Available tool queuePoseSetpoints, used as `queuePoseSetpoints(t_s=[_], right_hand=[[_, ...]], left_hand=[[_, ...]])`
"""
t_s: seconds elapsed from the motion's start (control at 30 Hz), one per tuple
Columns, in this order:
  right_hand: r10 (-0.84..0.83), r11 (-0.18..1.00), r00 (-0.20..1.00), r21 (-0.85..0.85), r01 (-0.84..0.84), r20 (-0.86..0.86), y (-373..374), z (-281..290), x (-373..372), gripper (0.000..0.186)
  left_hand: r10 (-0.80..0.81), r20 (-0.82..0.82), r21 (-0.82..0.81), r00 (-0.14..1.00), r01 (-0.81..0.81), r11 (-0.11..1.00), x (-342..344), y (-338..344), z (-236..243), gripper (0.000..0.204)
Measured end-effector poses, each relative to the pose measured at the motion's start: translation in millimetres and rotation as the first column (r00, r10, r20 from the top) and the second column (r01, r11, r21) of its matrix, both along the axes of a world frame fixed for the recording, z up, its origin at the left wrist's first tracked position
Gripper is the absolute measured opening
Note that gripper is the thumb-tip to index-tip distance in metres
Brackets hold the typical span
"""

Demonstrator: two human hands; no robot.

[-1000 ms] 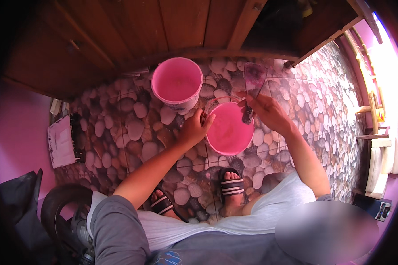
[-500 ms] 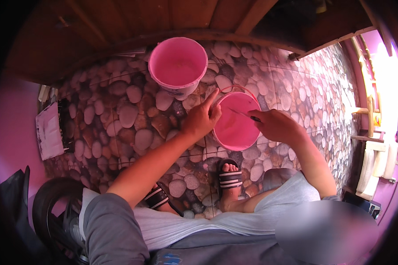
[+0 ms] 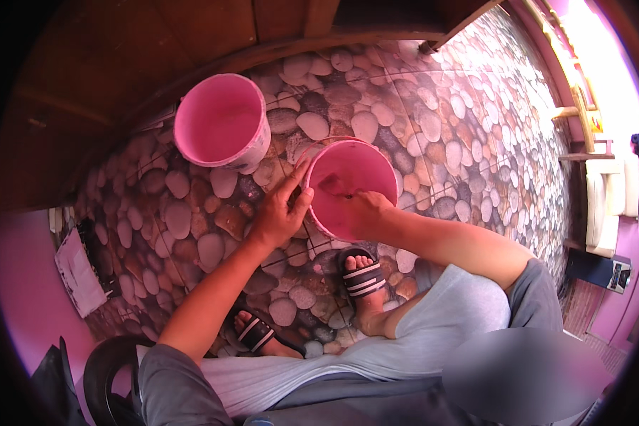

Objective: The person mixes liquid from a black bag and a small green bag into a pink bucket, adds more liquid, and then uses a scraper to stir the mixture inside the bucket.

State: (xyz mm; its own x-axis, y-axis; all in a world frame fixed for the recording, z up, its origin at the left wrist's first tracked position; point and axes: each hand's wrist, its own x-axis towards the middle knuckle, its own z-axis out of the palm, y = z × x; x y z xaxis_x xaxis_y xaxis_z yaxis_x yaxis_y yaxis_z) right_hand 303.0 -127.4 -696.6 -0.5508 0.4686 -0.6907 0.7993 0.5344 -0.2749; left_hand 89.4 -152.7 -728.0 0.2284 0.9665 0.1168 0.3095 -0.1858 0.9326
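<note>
My left hand [image 3: 280,213] grips the rim of the nearer pink-coated bucket [image 3: 351,160] on its left side. My right hand [image 3: 373,209] is down inside that bucket, closed on the handle of a scraper, whose flat blade [image 3: 334,184] rests low against the pink interior; its edge is hard to make out. A second white bucket, pink inside [image 3: 220,121], stands upright to the back left, apart from both hands.
A wooden cabinet [image 3: 106,64] runs along the back, above pebble-patterned floor tiles [image 3: 440,142]. A paint-smeared white board [image 3: 78,273] leans at the left wall. My sandalled feet [image 3: 362,277] are below the bucket. Pale padded pieces [image 3: 600,206] and wooden bars stand at the right.
The scraper, earlier held up above the rim, has gone down into the bucket with my right hand. My left hand stays at the rim. The view has shifted.
</note>
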Motion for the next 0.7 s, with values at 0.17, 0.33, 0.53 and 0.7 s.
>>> queuePoseSetpoints(t_s=[0.17,0.33,0.53,0.7], right_hand=[[-0.102,0.970,0.993,0.213,0.114,-0.066,1,-1,3,0.027],[-0.091,0.975,0.995,0.201,0.097,-0.043,-4,-32,5,0.023],[-0.143,0.955,0.987,0.252,0.158,-0.076,-7,-50,4,0.030],[-0.217,0.953,0.900,0.116,0.278,-0.379,-11,-64,10,0.034]], left_hand=[[-0.049,-0.034,-0.021,0.998,0.049,0.999,1,5,-1,0.053],[-0.022,-0.031,-0.038,0.999,0.021,0.999,14,1,5,0.053],[-0.010,0.043,-0.097,0.999,0.014,0.995,10,-3,0,0.057],[-0.006,0.146,-0.164,0.989,0.030,0.986,16,-6,1,0.059]])
